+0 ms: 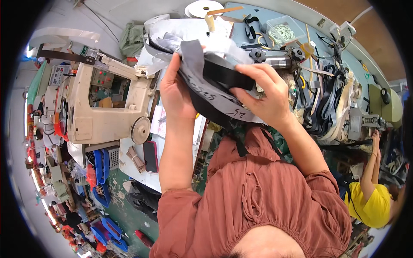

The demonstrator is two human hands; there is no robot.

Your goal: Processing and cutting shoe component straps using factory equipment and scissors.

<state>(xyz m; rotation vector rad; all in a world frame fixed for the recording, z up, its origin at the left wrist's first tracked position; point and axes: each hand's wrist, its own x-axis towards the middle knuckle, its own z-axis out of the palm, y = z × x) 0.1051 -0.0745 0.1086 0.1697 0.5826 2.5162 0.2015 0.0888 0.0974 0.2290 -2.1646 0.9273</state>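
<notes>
A bundle of grey fabric strips [192, 56] with handwritten marks hangs in front of me, held up over the table. My left hand [177, 94] grips its left side, thumb up along the edge and the other fingers behind the cloth. From the right, my right hand [272, 92] pinches a wide black strap [223, 75] between thumb and fingers. That strap is folded into a loop against the grey cloth. A darker layer runs beneath the bundle, and the far ends of the strips are partly blurred.
A beige sewing machine [81, 122] stands at left, with a phone [150, 157] nearby. A clear box of white cord [284, 32] sits at the back right. Many straps [329, 101] hang at right, where a person in yellow [371, 204] works. A white roll [204, 7] lies at the back.
</notes>
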